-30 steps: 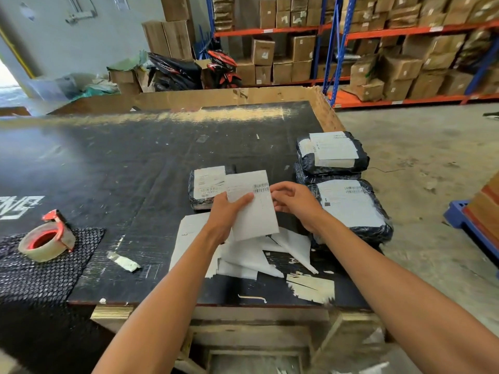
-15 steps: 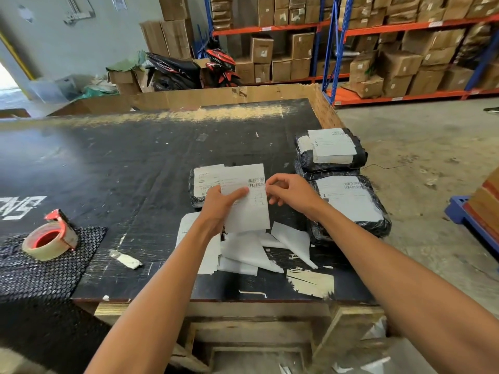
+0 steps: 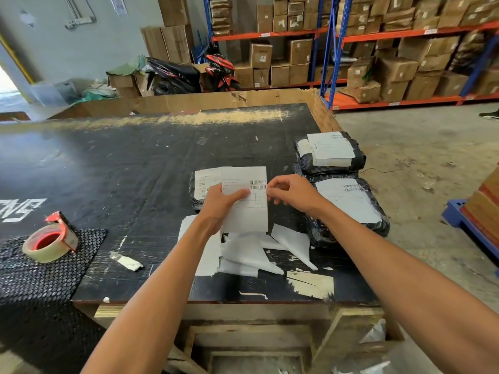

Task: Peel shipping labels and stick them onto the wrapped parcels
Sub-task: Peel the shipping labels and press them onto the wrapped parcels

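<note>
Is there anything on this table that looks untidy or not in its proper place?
Yes. Loose white backing sheets lie overlapping in a heap near the front edge of the black table, below both hands. A crumpled paper scrap lies apart, near the tape roll.

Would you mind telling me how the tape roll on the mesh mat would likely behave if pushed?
The tape roll lies flat on its side, so it would probably slide, not roll. The mesh mat looks grippy and may resist. Its red dispenser could snag.
</note>
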Motion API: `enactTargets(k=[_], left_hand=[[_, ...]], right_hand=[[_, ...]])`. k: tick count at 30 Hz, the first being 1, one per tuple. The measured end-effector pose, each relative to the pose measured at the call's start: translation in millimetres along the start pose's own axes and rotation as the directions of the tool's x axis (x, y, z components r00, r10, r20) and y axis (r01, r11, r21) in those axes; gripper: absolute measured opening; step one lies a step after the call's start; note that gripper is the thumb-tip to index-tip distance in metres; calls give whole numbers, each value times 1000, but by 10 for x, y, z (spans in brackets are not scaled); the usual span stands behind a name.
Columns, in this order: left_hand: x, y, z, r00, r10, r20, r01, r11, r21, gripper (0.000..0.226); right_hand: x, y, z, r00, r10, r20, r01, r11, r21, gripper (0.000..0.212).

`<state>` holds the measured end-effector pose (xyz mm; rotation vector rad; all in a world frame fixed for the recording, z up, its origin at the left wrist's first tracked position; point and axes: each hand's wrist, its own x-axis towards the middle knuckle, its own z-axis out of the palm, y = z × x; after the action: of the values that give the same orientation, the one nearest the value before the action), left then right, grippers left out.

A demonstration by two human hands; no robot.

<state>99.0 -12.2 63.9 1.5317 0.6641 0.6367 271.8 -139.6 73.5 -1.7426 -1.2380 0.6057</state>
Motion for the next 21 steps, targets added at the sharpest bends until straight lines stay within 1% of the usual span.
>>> enactTargets(k=[3,7,12,15,17,19,21], left_hand=[[11,-5,-20,1000,-11,5,11,1000,2,19],[13,0,-28,999,-41,27,42,997,-60,29],[11,-23,-34,991,-97,94,108,987,-119,35],[13,-17,6,980,-153,131,172,974,-149,28],[36,-7,53,974,-187,126,203,971,-129,26],[77,-5,102,978,-183,103,190,980,-63,42],[106,16,161,986,-161,28,159,985,71,63]], right_hand=[[-7,-9,-16,999,-6,37,4,998,60,12],[-22,-39,-26,997,-26,68,13,983,183,11],[-36,-49,-33,991,-59,122,28,972,234,12],[-28,-33,-4,989,-49,139,3,948,317,14],[-20,-23,22,990,-45,135,-5,935,353,16],[-11,-18,44,992,-48,116,2,930,367,17],[-3,-24,52,995,-45,83,12,933,359,18]])
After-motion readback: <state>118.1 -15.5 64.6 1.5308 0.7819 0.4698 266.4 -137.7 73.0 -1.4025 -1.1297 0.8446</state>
